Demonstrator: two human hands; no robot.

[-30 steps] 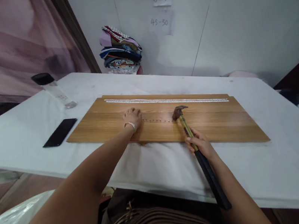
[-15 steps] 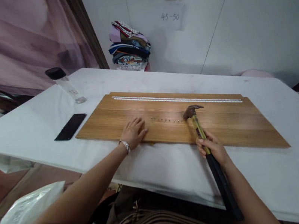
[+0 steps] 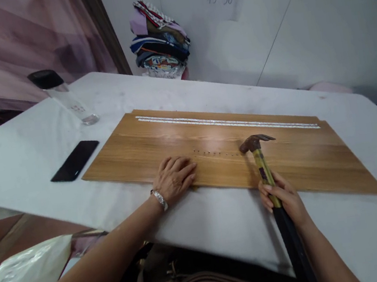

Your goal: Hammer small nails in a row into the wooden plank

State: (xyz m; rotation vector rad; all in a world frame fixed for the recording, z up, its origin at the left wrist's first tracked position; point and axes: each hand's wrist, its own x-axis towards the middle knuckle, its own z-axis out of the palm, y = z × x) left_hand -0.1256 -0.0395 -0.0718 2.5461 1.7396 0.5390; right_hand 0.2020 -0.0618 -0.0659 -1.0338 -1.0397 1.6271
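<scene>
My right hand [image 3: 284, 197] is wrapped round the handle of a claw hammer [image 3: 263, 167], near its yellow part. The hammer's head is over the wooden board [image 3: 305, 156], by the right end of a row of several small nails [image 3: 214, 152]. Whether the head touches a nail cannot be made out. My left hand [image 3: 175, 179] lies flat on the board's front edge, left of the nails, with nothing in it. Two white measuring strips [image 3: 228, 122] run along the back of the board.
On the white table [image 3: 206, 229], a black phone [image 3: 75, 161] and a clear bottle [image 3: 69, 100] with a black lid stand left of the board. Folded clothes [image 3: 160, 40] are piled behind the table, against the wall.
The view has shifted and come a little closer. My left hand has moved slightly right along the board's edge, nearer the nails. The hammer stays in my right hand.
</scene>
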